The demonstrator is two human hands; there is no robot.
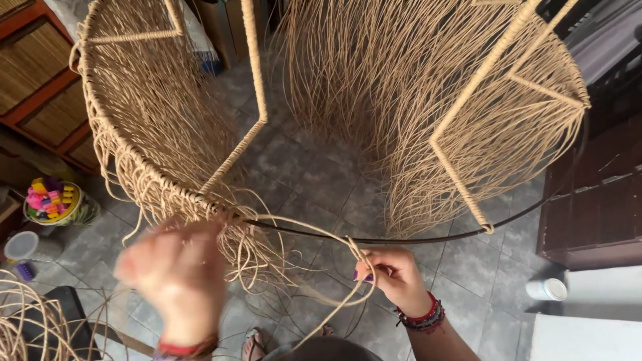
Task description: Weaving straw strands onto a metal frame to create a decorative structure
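Note:
A large round frame (428, 237) of dark metal rod stands before me, partly wrapped and hung with tan rattan cord (167, 134). My left hand (175, 274), blurred, is raised next to the wrapped stretch of the rim, among the loose hanging strands. My right hand (396, 275) pinches a loop of one tan strand (348, 251) just below the bare part of the rod. That strand runs from the rim, arcs over to my right fingers and drops toward my lap. Wrapped struts (461, 180) brace the frame.
Grey tiled floor (314, 174) lies under the frame. A bowl of bright plastic clips (55, 200) and a clear lidded tub (23, 246) sit at left by a wooden cabinet (40, 87). Dark wooden furniture (595, 207) and a white can (547, 289) are at right. More rattan coils (27, 321) lie lower left.

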